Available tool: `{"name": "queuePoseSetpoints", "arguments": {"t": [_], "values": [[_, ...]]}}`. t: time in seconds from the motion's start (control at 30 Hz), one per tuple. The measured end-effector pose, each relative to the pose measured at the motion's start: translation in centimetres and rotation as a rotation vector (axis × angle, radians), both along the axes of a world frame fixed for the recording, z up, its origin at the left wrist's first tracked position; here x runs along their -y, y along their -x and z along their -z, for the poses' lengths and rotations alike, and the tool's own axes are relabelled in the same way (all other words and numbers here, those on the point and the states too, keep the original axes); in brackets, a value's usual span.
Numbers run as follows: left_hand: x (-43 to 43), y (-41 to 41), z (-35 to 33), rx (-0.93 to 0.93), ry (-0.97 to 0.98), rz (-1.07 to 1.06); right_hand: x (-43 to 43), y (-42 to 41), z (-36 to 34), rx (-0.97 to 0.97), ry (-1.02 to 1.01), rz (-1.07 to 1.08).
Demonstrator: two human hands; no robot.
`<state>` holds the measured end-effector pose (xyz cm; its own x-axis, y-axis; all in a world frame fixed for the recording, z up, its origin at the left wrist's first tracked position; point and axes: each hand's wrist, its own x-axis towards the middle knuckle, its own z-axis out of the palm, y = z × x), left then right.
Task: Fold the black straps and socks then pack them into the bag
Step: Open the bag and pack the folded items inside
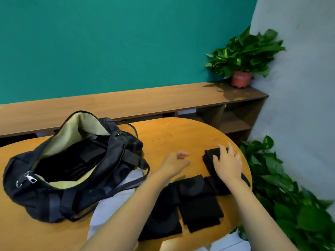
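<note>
A black bag (54, 192) lies unzipped on the left of the round wooden table (172, 136), its pale lining showing and dark items inside. My right hand (228, 163) rests flat with spread fingers on a small folded stack of black fabric (210, 156) near the table's right edge. My left hand (175, 163) hovers loosely curled between the bag and that stack, holding nothing. Several black folded pieces (197, 207) lie in front of me under my forearms.
A pale cloth (112, 203) lies partly under the bag. A wooden shelf (126, 104) runs along the green wall with a potted plant (243, 57) at its right end. Leafy plants (282, 187) crowd the table's right edge.
</note>
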<state>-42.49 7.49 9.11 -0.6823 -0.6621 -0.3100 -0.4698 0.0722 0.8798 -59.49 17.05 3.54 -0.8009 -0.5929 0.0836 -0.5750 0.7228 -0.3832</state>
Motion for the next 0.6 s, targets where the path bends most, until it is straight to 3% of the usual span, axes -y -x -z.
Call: {"name": "queuePoseSetpoints", "arguments": {"t": [0.07, 0.17, 0.33, 0.47, 0.6], "values": [[0.2, 1.7, 0.7, 0.027, -0.074, 0.025, -0.1, 2.6, 1.3, 0.147, -0.098, 0.112], [1.0, 3.2, 1.9, 0.047, -0.168, -0.009, 0.6, 5.2, 2.3, 0.338, -0.057, 0.105], [2.4, 5.0, 3.8, 0.037, -0.429, -0.186, 3.4, 4.9, 1.5, 0.375, -0.026, -0.079], [3.2, 6.0, 4.4, -0.117, -0.707, -0.392, 6.3, 3.1, 1.9, 0.382, 0.041, -0.237], [4.4, 5.9, 4.6, -0.177, -0.812, -0.572, 8.0, 1.9, 2.5, 0.474, 0.179, -0.256]]}}
